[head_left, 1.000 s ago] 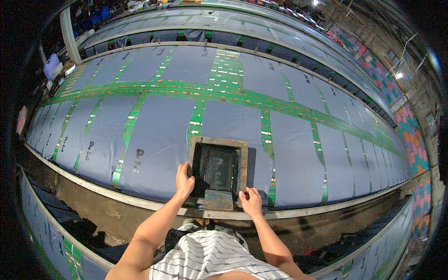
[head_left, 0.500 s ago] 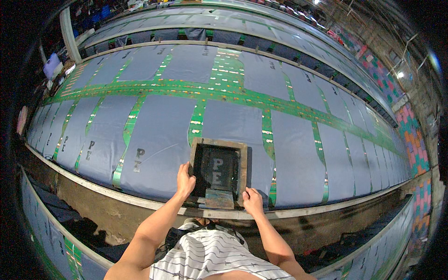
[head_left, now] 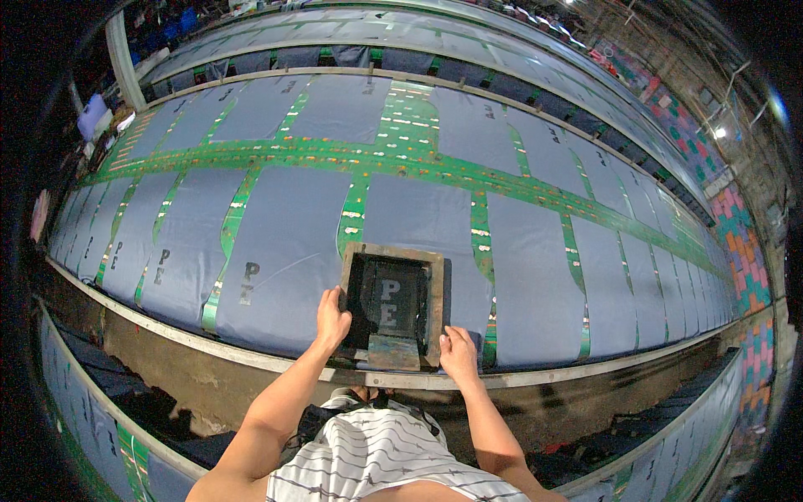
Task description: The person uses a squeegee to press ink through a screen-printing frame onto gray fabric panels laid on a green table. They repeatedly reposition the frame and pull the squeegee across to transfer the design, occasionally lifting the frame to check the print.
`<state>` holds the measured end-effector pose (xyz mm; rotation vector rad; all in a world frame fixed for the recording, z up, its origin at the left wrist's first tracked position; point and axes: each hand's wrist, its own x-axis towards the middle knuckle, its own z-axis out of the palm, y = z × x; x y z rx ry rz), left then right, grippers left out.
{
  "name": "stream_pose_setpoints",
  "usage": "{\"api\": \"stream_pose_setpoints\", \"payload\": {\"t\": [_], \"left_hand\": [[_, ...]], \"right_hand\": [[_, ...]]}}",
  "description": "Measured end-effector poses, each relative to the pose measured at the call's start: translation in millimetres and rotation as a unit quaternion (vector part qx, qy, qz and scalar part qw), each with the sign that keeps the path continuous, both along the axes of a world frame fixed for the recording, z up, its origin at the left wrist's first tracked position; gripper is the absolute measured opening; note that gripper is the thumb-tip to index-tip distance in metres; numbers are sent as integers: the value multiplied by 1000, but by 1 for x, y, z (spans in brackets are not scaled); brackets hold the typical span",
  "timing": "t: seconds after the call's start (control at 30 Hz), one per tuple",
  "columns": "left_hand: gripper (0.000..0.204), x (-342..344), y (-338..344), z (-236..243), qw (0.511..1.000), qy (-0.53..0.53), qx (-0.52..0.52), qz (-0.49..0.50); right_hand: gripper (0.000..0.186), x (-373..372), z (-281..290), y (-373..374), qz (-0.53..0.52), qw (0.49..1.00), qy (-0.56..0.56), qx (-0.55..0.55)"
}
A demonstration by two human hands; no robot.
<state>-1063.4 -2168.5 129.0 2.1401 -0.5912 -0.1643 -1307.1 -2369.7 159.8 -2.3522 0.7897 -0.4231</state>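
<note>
Wooden, likely stiff yet light, the frame (head_left: pixel 396 253) suits holding by its 2 side rails (head_left: pixel 437 291), where left hand (head_left: pixel 335 320) and right hand (head_left: pixel 458 353) grasp with bent fingers (head_left: pixel 332 299).

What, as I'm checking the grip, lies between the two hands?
The head view shows the frame there, left hand and right hand at its sides.

Fabric panels (head_left: pixel 531 268) are blue-grey, the tabletop (head_left: pixel 410 117) green, the frame (head_left: pixel 436 293) brown.

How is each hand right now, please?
Left hand: closed, holding left side of a rectangular brown wooden frame.
Right hand: curled at its right side; firm grip cannot be told.
</note>
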Motion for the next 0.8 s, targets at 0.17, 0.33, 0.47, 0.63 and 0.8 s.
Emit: {"api": "stream_pose_setpoints", "payload": {"t": [0.17, 0.33, 0.47, 0.63, 0.8], "left_hand": [[63, -1, 0, 4, 1000, 0, 7, 0], [62, -1, -1, 1, 1000, -17, 1, 6], [61, -1, -2, 4, 1000, -13, 0, 0], [61, 0, 0, 6, 1000, -7, -6, 0], [62, -1, -1, 1, 999, -35, 0, 9]], "right_hand": [[44, 13, 60, 46, 226, 972, -47, -51], [34, 30, 53, 55, 291, 949, 27, -120], [23, 53, 45, 51, 232, 966, 36, -107], [17, 57, 61, 48, 218, 970, 25, -102], [27, 35, 39, 56, 247, 962, 51, -105]]}}
